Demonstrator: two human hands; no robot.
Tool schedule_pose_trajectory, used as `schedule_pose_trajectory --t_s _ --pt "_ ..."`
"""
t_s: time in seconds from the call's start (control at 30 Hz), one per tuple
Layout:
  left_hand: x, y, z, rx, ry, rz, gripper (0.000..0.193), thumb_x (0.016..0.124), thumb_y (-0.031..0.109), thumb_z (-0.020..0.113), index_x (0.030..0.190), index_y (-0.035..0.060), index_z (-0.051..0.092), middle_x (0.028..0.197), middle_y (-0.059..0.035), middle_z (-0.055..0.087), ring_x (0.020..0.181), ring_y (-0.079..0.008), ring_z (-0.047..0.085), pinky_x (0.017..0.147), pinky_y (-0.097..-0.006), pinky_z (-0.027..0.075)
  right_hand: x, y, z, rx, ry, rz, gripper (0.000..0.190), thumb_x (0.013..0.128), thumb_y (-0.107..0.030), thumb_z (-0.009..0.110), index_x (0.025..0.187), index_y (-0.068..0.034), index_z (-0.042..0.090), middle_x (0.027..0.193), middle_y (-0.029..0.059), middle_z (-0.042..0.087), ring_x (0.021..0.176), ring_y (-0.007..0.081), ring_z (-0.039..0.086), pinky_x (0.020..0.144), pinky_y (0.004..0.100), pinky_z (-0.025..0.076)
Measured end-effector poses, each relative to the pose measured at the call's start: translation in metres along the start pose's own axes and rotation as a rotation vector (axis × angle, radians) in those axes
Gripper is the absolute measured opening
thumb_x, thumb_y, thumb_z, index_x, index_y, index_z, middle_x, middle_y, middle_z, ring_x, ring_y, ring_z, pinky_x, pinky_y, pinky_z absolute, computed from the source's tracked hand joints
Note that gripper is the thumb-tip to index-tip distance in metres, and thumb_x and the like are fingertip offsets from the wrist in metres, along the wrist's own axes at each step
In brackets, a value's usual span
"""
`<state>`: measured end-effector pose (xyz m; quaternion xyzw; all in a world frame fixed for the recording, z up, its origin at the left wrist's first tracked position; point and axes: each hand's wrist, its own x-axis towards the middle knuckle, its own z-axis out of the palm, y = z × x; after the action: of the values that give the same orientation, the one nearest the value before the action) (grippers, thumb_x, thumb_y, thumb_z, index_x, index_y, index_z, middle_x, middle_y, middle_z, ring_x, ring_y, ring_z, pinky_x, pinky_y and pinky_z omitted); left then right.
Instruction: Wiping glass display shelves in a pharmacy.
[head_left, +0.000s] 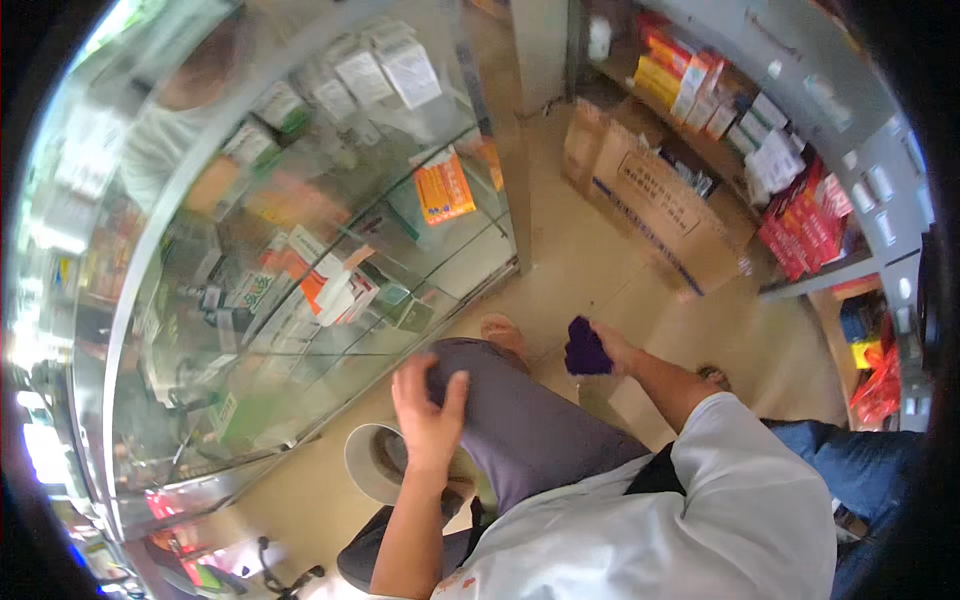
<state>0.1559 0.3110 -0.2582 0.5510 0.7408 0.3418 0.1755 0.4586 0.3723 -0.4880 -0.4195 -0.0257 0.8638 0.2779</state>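
My left hand (429, 420) is over my bent left knee, clad in grey trousers (540, 420). Its fingers are apart with nothing in them; whether it touches the cloth I cannot tell. My right hand (618, 349) is out over the tiled floor, holding a bunched dark purple cloth (587, 347). Beneath my left forearm stands a round white bin (358, 457), partly hidden by that arm, with something dark inside. Ahead and left is a glass display case (480, 274) with medicine-like boxes, among them an orange and yellow box (444, 189).
A brown cardboard carton (652, 202) with printed writing sits on the floor before a shelf (821, 276) stocked with red boxes (806, 225). A red plastic bag (876, 390) hangs at far right. Blue denim (855, 465), apparently another person's leg, is close to my right side.
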Motion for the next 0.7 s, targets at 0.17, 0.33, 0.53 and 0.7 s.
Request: schedule_pose_trajectory --t_s 0.17,0.33,0.53,0.7 --pt "0.018 0.013 0.029 0.272 -0.086 0.006 0.041 0.075 0.025 0.074 0.110 0.0078 0.060 0.115 -0.0133 0.053 0.105 -0.0315 0.053 0.094 -0.0407 0.040 0.070 -0.011 0.044 0.058 0.315 -0.219 0.029 0.093 -0.027 0.052 0.109 -0.003 0.054 0.094 0.0112 0.063 0.081 0.0236 0.064 0.073 0.0356 0.055" --pt "0.035 0.032 0.041 0.390 -0.230 0.010 0.030 0.076 0.021 0.070 0.100 0.0053 0.062 0.104 -0.0117 0.060 0.102 -0.0320 0.055 0.091 -0.0391 0.042 0.158 -0.034 0.041 0.133 0.537 -0.422 0.028 0.094 -0.027 0.052 0.109 -0.003 0.053 0.094 0.0091 0.060 0.074 0.0182 0.060 0.064 0.0313 0.050" --pt "0.040 0.019 0.041 0.328 -0.236 0.033 0.028 0.075 0.020 0.068 0.098 0.0048 0.064 0.104 -0.0133 0.060 0.099 -0.0325 0.056 0.090 -0.0404 0.043 0.216 -0.034 0.106 -0.637 1.113 -0.717 0.029 0.091 -0.025 0.054 0.090 0.003 0.062 0.082 0.0210 0.063 0.076 0.0375 0.061 0.072 0.0416 0.049" --pt "0.048 0.038 0.051 0.355 -0.295 0.074 0.027 0.075 0.015 0.065 0.098 0.0006 0.062 0.102 -0.0182 0.061 0.098 -0.0340 0.056 0.090 -0.0413 0.042 0.241 -0.037 0.094 -0.610 1.229 -0.597 0.028 0.089 -0.023 0.055 0.086 0.004 0.063 0.085 0.0254 0.064 0.082 0.0425 0.062 0.073 0.0480 0.047"
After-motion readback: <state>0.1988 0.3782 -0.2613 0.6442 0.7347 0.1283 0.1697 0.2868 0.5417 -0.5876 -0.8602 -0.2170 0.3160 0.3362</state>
